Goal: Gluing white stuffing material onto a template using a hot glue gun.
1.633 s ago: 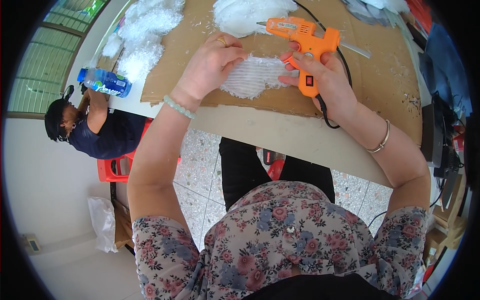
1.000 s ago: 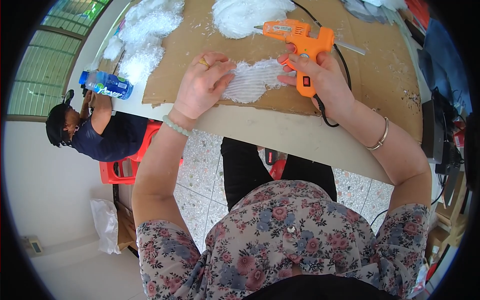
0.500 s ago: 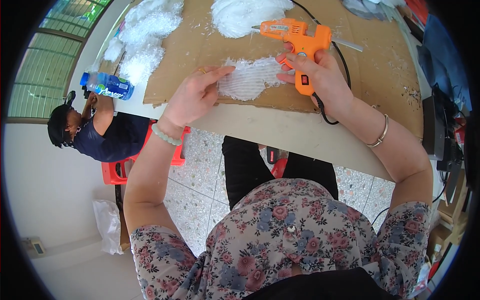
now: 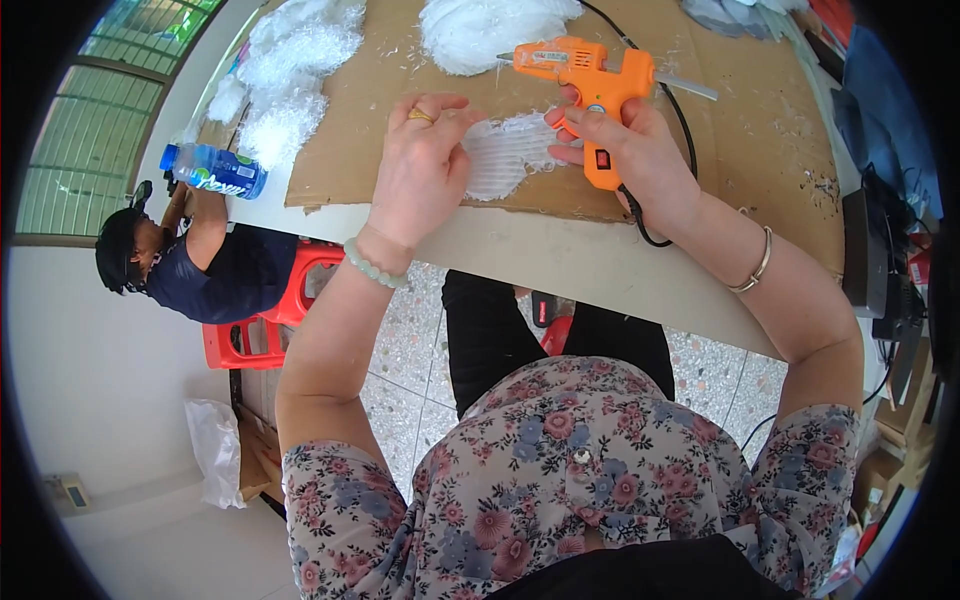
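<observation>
My right hand (image 4: 655, 160) is wrapped round the handle of an orange hot glue gun (image 4: 600, 85), held above the cardboard. Its nozzle points left, and a translucent glue stick (image 4: 690, 86) pokes out of its back end. Below and left of the gun, a ragged white ribbed piece (image 4: 505, 165) lies on the cardboard. My left hand (image 4: 422, 165) is at that piece's left edge, partly covering it. Its fingers are curled in toward the thumb; what they hold, if anything, is hidden.
Brown cardboard (image 4: 730, 150) covers much of the white table (image 4: 560, 250). A white fluffy mound (image 4: 490, 35) and stringy white fibres (image 4: 295, 80) lie beyond. A blue-capped bottle (image 4: 215, 170) lies at left, near a seated person (image 4: 215, 270). The gun's black cord (image 4: 690, 130) loops right.
My left hand has moved right and up, over the left part of the white piece, and its fingers have curled more. The glue gun has shifted slightly left in my right hand.
</observation>
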